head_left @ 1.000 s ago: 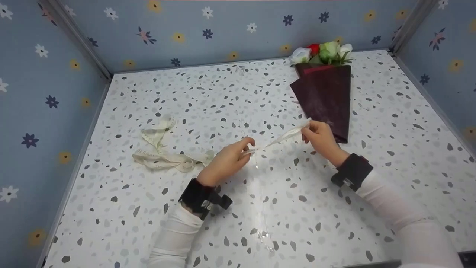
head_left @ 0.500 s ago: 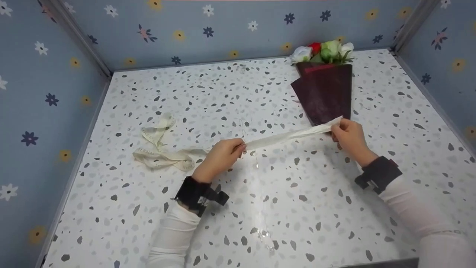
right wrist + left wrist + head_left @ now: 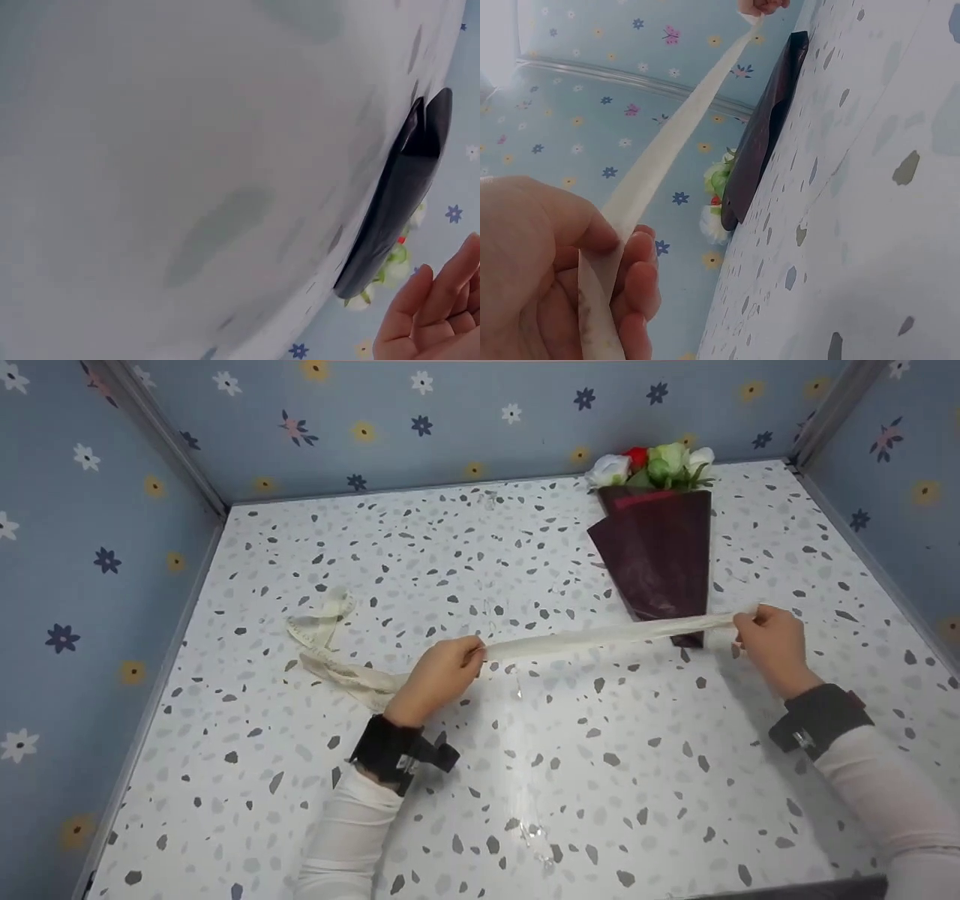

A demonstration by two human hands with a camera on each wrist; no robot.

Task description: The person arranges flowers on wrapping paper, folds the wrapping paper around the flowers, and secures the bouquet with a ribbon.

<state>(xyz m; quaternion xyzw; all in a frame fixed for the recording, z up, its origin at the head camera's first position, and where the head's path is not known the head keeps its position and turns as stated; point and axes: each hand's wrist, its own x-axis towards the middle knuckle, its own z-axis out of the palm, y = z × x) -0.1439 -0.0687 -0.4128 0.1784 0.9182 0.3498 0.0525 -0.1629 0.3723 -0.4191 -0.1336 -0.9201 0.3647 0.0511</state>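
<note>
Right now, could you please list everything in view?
Tabletop: one, speckled white, across the middle.
Panels: three, flower-printed blue, left, back and right.
Bouquet: one, maroon-wrapped, white, red and green blooms, right rear.
Ribbon: one, cream, stretched between left hand and right hand, rest loose at left.
Dark strip: one, blackish, front right edge.
Sleeves: two, white, on forearms.
Wrist bands: two, black, on wrists.
Left hand: one, centre, pinching ribbon.
Right hand: one, right, pinching ribbon.
</note>
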